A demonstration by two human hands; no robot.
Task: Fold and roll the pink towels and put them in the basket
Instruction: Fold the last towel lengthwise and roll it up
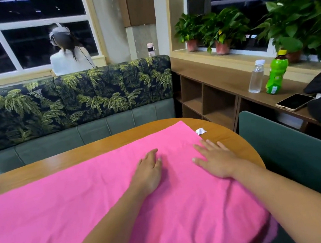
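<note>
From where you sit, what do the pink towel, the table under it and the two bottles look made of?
Pink towel: soft matte cloth, perhaps cotton or microfibre; it lies in shallow creases. Table: wood or wood-look laminate, semi-gloss; grain streaks and light glare. Clear bottle: thin transparent plastic, white cap. Green bottle: likely plastic, shiny green surface, yellow cap.

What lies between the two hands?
Only bare towel: the left hand and right hand rest on it, apart, with nothing else between them, as the head view shows.
</note>
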